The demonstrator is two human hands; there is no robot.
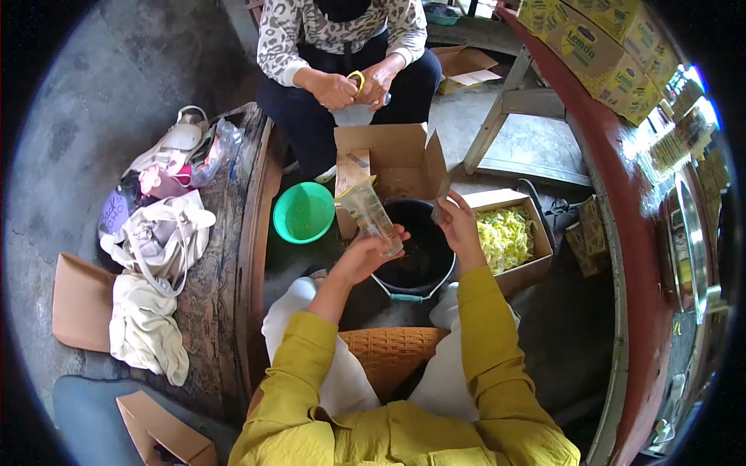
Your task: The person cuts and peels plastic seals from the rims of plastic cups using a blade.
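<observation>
My left hand (368,256) is closed around the lower end of a clear plastic pouch (367,213) with a yellow printed top edge. The pouch tilts up and to the left above a black bucket (412,256). Over the bucket's right rim, my right hand (458,225) is closed with its fingers pinched on a small, flat greyish piece, too unclear to name. An open cardboard box (400,159) stands just beyond the bucket. To the right of my right hand, another carton (513,273) holds yellow-green wrappers or packets (505,239).
A green basin (303,213) sits left of the bucket. Across from me, a seated person's hands (353,87) hold something yellow-handled. Bags (159,237) lie on a wooden bench (225,287) at left. Lemon cartons (598,50) are stacked on the red-edged table (649,326) at right.
</observation>
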